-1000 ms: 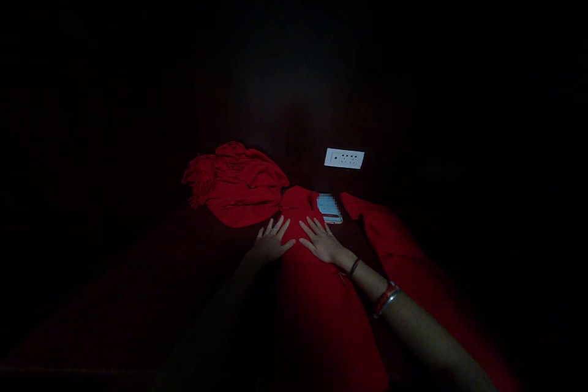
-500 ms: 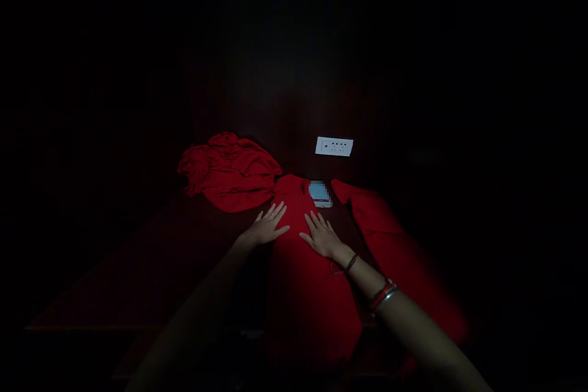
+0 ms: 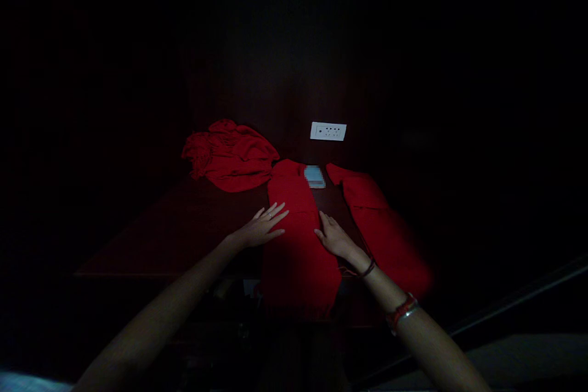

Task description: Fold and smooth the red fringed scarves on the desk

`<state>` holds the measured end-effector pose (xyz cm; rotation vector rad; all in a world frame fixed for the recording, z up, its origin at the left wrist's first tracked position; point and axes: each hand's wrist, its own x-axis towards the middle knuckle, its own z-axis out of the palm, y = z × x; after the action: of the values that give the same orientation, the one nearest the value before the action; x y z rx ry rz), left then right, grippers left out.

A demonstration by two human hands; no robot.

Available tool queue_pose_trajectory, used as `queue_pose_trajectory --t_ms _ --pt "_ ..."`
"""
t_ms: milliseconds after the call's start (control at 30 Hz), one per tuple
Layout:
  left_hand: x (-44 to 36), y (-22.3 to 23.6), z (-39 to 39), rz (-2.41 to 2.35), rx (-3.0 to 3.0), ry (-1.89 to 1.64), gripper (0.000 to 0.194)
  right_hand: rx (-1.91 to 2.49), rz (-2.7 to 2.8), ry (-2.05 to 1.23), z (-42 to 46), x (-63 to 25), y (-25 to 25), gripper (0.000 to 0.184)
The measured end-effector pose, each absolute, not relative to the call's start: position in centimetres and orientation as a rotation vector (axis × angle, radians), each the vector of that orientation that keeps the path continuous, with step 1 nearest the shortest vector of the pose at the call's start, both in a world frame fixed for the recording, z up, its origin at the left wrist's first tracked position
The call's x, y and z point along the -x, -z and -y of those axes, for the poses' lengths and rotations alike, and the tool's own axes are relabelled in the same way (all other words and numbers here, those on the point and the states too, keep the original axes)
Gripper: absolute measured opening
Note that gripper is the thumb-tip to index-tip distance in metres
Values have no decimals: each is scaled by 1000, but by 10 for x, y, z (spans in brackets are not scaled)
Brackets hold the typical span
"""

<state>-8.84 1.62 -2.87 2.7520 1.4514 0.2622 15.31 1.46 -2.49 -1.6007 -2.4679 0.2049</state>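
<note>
A long red cloth [image 3: 296, 239] lies flat down the middle of a dark table [image 3: 184, 233] and hangs over its near edge. My left hand [image 3: 260, 229] rests open on the cloth's left edge, fingers stretched out. My right hand [image 3: 334, 237] lies open along its right edge, fingers flat. The room is very dark, so little else shows.
A crumpled red cloth [image 3: 229, 156] lies at the back left. Another red strip [image 3: 381, 223] runs along the right. A small light phone-like thing [image 3: 315, 176] sits at the back, below a white wall socket [image 3: 327, 131].
My hands have moved apart, from the middle of the cloth to its two side edges. The camera has pulled back, so the table's near edge and the hanging cloth end show.
</note>
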Motion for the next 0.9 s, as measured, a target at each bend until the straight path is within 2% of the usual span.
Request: queue_pose_trajectory --t_ms 167,433,667,800,900 --pt "104 25 11 -1465 -2683 -49 45 1534 2449 -73 -6 -164 34 46" --pt "101 22 32 -1501 -2645 -224 47 1360 2502 -103 13 -153 24 56" --pt "93 21 37 -1551 -2635 -174 48 1476 2580 -138 20 -151 23 56" --pt "84 17 34 -1479 -2725 -312 49 1271 2629 -64 23 -140 15 55" --pt "83 21 32 -1362 -2737 -184 51 1236 2740 -171 24 -136 19 58"
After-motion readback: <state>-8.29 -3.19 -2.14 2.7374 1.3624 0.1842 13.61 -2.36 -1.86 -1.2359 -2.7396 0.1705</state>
